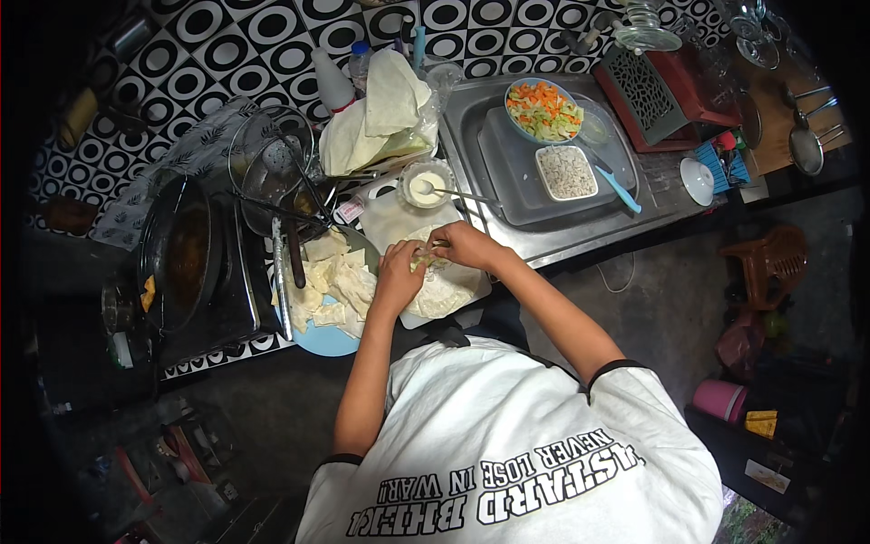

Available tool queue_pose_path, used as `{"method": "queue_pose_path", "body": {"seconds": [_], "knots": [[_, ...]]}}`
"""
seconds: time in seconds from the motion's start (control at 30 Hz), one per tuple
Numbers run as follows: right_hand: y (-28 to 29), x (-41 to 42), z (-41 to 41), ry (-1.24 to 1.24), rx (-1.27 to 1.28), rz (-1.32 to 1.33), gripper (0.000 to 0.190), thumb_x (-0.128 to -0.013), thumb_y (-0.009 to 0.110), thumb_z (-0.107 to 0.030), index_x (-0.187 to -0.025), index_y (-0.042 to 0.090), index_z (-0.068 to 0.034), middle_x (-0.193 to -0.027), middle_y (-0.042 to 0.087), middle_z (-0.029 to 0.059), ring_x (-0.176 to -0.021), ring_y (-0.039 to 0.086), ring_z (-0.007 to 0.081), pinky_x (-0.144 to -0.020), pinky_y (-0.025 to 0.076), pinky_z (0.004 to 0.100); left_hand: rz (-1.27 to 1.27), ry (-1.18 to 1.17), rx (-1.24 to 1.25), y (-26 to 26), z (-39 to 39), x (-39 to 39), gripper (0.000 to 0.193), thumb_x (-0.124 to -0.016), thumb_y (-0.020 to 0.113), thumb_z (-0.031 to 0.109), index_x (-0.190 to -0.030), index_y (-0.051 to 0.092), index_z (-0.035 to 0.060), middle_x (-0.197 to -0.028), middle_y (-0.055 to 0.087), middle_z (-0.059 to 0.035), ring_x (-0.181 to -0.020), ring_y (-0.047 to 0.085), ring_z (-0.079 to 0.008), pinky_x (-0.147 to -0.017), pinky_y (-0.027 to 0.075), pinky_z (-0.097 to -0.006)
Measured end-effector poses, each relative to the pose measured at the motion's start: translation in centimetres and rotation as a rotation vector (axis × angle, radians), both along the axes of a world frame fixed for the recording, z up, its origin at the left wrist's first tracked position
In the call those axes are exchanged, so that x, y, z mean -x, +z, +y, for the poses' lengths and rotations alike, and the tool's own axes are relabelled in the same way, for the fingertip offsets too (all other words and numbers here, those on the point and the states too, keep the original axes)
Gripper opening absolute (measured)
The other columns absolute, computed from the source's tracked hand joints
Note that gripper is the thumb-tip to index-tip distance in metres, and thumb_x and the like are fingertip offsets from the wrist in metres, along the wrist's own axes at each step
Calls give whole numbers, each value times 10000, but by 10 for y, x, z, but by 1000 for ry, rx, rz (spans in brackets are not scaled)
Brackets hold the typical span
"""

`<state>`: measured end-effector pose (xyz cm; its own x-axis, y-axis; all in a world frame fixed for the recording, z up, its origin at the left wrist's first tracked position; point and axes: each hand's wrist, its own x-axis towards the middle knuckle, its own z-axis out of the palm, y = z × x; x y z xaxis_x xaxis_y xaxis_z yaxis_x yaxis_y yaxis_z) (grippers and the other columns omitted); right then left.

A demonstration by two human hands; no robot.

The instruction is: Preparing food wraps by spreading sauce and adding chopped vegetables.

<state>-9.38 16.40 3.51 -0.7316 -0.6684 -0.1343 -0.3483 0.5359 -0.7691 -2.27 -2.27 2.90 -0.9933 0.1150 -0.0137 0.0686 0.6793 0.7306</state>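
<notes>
A round, thin wrapper sheet [445, 292] lies on a pale board [387, 216] before me, with chopped vegetable filling [427, 260] on its upper part. My left hand [401, 272] rests at the left side of the filling, fingers bent over it. My right hand [465, 245] touches the filling from the upper right, fingertips pinched together; whether it grips any is too small to tell. Above the board stands a glass bowl [408, 185] of creamy white paste with a metal spoon [469, 197] in it. To the left, a blue plate [329, 340] bears folded wrapper pieces [329, 272].
A bowl of chopped carrot and cabbage [544, 110], a white container of minced filling [569, 173] and a blue-handled knife [618, 190] lie on the sink tray [506, 183]. A wok with oil [187, 262] sits on the stove at left; a strainer [272, 160] is beside it.
</notes>
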Motion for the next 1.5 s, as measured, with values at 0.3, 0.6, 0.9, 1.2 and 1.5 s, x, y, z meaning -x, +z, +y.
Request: {"method": "queue_pose_path", "body": {"seconds": [0.3,0.6,0.9,1.2,1.5], "knots": [[-18,-2,-5,-127,37,-163,195,-876,669,-106,-1002,685,43,-877,712,164,-764,688,227,-713,533,354,-138,108,-258,0,14,1,285,-789,714,32,-1047,603,-13,-899,684,-143,-798,662,-261,-741,518,-352],[-14,-5,5,-76,59,-250,220,-861,641,-44,-1067,667,28,-851,705,140,-775,685,198,-730,533,339,-168,146,-289,-11,8,3,118,-814,683,19,-908,651,-45,-767,672,-162,-702,650,-226,-667,502,-328],[-13,-2,9,25,-64,-7,218,-822,664,-94,-1027,676,-21,-979,682,202,-961,645,366,-863,497,419,-72,102,-139,-7,-1,1,94,-807,669,28,-873,648,-35,-812,652,-208,-737,639,-332,-689,493,-387],[-22,2,17,47,-103,136,197,-798,646,-77,-976,695,-6,-936,690,210,-925,662,364,-840,510,424,35,70,21,-20,-3,0,76,-799,654,27,-825,621,-35,-808,623,-189,-779,614,-360,-728,484,-420],[-9,1,25,13,-158,165,214,-804,639,-80,-1001,673,-7,-982,686,193,-953,656,355,-853,516,416,-43,51,232,-14,-1,1,116,-811,558,19,-885,642,-13,-918,644,-208,-927,612,-385,-833,482,-451]]}}
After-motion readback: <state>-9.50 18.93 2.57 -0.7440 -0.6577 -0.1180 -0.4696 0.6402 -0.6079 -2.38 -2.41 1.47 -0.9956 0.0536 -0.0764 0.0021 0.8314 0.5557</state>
